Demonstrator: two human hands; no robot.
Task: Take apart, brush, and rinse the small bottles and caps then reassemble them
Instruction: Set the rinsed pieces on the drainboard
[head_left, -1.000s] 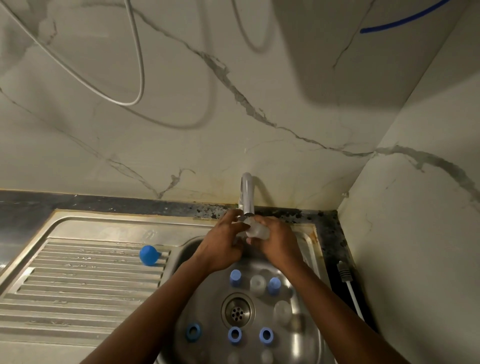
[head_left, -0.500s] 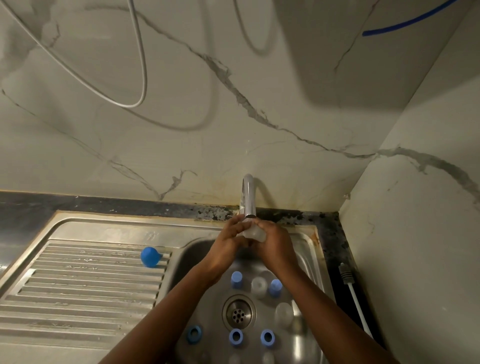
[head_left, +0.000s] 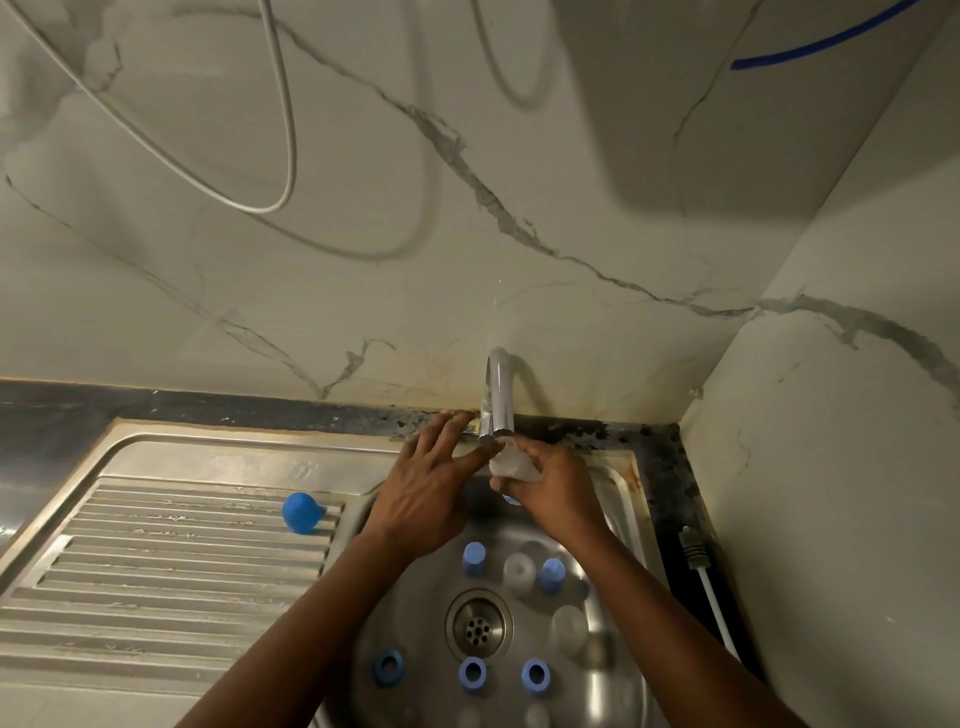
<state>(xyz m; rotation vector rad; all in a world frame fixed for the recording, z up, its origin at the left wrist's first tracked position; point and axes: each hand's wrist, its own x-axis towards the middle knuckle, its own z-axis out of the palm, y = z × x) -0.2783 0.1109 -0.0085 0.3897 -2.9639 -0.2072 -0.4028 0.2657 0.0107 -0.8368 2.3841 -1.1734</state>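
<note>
Right hand (head_left: 556, 491): grips clear bottle (head_left: 510, 463) just under tap (head_left: 497, 400).
Left hand (head_left: 426, 493): fingers spread, empty, beside bottle.
Blue caps (head_left: 474, 557): in sink (head_left: 610, 691) below both hands.

Both forearms reach forward; left grip (head_left: 427, 496) spreads flat, right grip (head_left: 555, 493) curls round a bottle (head_left: 508, 463).

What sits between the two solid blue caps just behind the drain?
A small translucent piece, bottle or cap, stands between the left cap and the right cap; the head view shows it.
</note>
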